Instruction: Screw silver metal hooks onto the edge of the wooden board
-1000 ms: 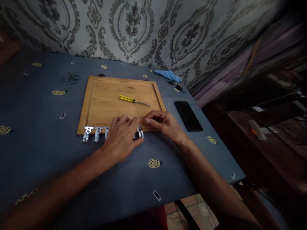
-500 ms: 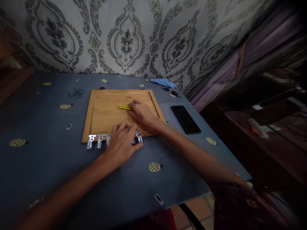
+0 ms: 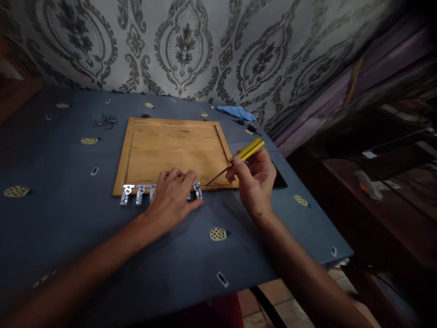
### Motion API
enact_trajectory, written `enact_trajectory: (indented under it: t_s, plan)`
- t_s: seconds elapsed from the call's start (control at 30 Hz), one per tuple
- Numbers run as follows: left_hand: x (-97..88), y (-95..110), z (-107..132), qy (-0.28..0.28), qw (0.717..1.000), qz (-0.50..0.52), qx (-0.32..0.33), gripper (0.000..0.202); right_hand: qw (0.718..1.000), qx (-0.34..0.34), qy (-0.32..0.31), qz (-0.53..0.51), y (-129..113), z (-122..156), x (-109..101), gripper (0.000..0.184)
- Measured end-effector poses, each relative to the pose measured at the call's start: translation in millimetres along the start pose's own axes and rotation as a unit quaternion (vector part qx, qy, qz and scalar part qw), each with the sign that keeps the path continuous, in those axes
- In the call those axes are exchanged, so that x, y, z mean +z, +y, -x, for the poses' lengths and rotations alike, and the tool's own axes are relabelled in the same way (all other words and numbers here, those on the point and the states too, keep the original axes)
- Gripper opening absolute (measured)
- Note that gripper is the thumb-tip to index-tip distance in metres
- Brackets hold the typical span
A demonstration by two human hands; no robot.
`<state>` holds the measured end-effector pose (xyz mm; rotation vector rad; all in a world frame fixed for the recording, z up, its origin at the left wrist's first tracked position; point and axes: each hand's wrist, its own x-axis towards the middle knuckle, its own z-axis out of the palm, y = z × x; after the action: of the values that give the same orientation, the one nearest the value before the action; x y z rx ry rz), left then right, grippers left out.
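Note:
A framed wooden board (image 3: 170,145) lies flat on the cloth-covered table. Along its near edge sits a silver metal hook rail (image 3: 128,189) with several hooks hanging over the side. My left hand (image 3: 172,196) grips the rail against the board, fingers bent on top and thumb at the front; its middle part is hidden underneath. In my right hand (image 3: 254,182) is a screwdriver (image 3: 247,152) with a yellow and black handle, held between thumb and fingers. Its thin shaft slants down leftward, the tip close to the board's near edge, just right of the rail's end.
A black phone (image 3: 280,177) lies behind my right hand, mostly covered by it. Farther back are a blue cloth (image 3: 236,112) and a dark pen-like tool (image 3: 247,125). Small pliers or scissors (image 3: 106,120) rest at the back left. The table's right edge drops to the floor.
My right hand has lifted the screwdriver off the middle of the board and brought it right and nearer, its tip now pointing down at the near edge. My left hand stays on the rail.

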<state>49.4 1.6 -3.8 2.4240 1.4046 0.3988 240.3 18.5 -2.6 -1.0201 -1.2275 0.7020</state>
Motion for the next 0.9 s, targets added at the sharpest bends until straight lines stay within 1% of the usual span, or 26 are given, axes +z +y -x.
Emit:
enact_trajectory:
  t_s: [0.1,0.33,0.7,0.9]
  plan:
    - [-0.7,0.8,-0.1,-0.003,1.000,-0.001,-0.008,0.037,1.000,0.015,0.013,-0.021,0.5,11.2,-0.4,0.029]
    - [0.4,0.6,0.4,0.004,1.000,0.001,-0.002,0.035,1.000,-0.005,-0.002,0.020,-0.1,15.3,0.2,0.023]
    - [1.5,0.9,0.8,0.012,1.000,0.005,0.003,0.033,0.998,-0.007,-0.015,0.055,-1.4,17.1,-0.1,0.030]
    - [-0.1,1.7,1.0,0.006,1.000,0.004,0.002,0.033,0.999,0.002,-0.026,0.030,-1.7,18.0,1.8,0.032]
